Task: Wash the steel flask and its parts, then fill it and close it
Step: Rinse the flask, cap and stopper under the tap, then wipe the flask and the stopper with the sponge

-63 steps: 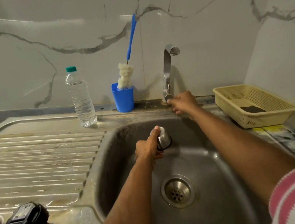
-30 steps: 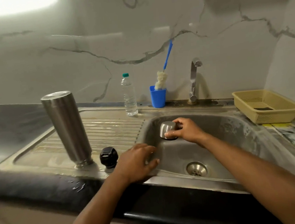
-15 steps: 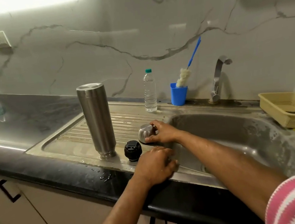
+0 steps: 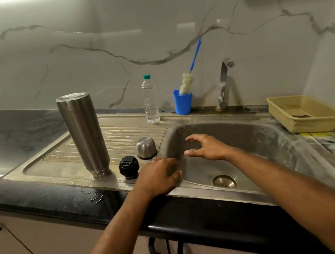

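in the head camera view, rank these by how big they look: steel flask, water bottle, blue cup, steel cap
1. steel flask, though it stands nearer the camera
2. water bottle
3. blue cup and steel cap: too alike to rank

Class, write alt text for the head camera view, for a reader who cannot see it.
A person's left hand rests on the sink rim while the right hand hovers open over the basin, holding nothing. On the draining board stand an upside-down steel flask, its black stopper and steel cap.
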